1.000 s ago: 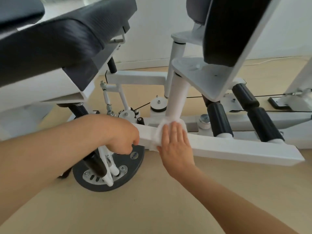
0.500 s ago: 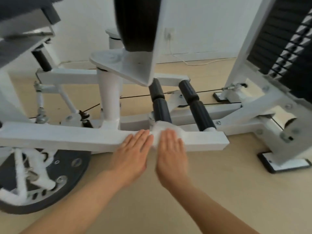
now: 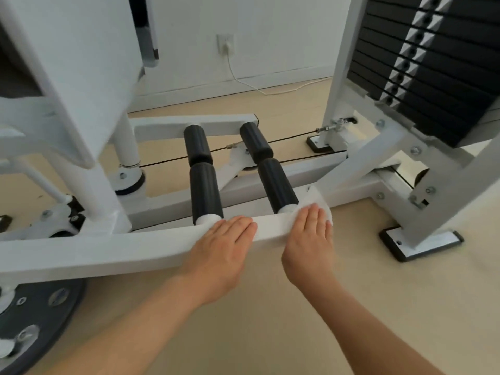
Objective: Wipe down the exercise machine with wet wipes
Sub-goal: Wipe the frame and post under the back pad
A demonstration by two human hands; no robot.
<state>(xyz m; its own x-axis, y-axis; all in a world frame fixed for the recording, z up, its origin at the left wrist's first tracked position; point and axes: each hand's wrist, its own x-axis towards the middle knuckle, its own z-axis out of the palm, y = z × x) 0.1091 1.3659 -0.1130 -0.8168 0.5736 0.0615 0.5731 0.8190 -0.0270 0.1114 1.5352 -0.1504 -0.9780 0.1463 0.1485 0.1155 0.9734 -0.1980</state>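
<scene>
A white exercise machine fills the view, its low horizontal frame bar [image 3: 108, 253] running from the left edge to the middle. My right hand [image 3: 308, 239] lies flat with straight fingers on a white wet wipe [image 3: 315, 201] draped over the bar's right end. My left hand [image 3: 221, 247] rests flat on the same bar just to the left of the wipe, fingers straight. Two black foam rollers [image 3: 203, 180] stand just behind the bar.
A black weight stack [image 3: 433, 63] in a white frame stands at the right, on a black-edged foot plate [image 3: 422, 244]. A grey round disc [image 3: 40, 320] sits at the lower left. Cables run across behind the rollers. A white cord trails from a wall socket [image 3: 226, 44]. Beige floor lies underneath.
My right hand slid the wipe to the right along the bar to its end. My left hand let go of its grip near the disc and followed flat along the bar.
</scene>
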